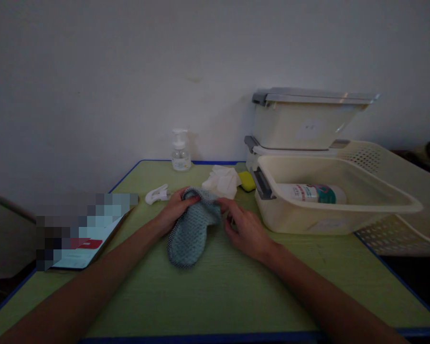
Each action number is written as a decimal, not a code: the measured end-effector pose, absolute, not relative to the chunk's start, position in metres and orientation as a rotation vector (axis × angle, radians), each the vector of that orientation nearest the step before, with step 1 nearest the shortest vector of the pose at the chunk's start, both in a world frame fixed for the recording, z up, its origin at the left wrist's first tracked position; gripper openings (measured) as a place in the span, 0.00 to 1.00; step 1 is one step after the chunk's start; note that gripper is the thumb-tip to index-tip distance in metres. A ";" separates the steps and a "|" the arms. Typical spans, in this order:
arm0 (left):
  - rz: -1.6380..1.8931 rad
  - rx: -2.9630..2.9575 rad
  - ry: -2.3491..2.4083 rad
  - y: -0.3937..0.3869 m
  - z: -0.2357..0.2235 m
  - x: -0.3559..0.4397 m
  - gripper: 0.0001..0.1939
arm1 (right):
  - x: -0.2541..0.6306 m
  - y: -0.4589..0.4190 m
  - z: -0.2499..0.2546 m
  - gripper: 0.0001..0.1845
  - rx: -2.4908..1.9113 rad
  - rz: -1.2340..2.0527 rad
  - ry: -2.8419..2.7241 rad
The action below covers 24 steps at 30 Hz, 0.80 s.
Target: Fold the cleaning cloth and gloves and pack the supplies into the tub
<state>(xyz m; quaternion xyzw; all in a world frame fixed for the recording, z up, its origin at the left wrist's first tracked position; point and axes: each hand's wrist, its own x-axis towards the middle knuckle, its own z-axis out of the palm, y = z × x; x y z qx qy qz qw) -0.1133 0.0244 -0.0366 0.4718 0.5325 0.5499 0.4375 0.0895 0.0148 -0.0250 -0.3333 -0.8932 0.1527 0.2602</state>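
While the left hand [177, 208] grips a grey-blue textured fabric cloth [189, 234] by its upper left at frame centre, the right hand [249, 230] has curled fingers at the cloth's right edge, can't tell if pinching. Green tabletop [208, 306] below; cream plastic bin [308, 220] frame right.

This looks like a home, with a pump bottle [181, 156], sponge [248, 182], storage boxes [290, 126] and basket [408, 169].

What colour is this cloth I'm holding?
The cloth is dull blue-green with a speckled edge, best seen in the head view.
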 end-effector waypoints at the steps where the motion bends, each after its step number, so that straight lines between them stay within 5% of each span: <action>1: 1.423 1.142 1.321 0.026 -0.037 -0.115 0.16 | 0.090 0.015 -0.025 0.26 -0.926 0.435 -2.408; 7: 1.615 1.114 1.242 0.033 -0.038 -0.123 0.30 | 0.089 0.013 -0.024 0.21 -0.939 0.424 -2.464; 11: 1.716 1.653 1.420 0.034 -0.044 -0.127 0.43 | 0.086 0.013 -0.027 0.11 -0.847 0.324 -2.545; 19: 1.633 2.312 1.691 0.021 -0.010 -0.092 0.32 | 0.086 0.010 -0.022 0.07 -0.865 0.137 -2.702; 24: 1.125 2.428 1.528 0.051 0.004 -0.052 0.24 | 0.086 0.008 -0.019 0.06 -0.918 0.151 -2.764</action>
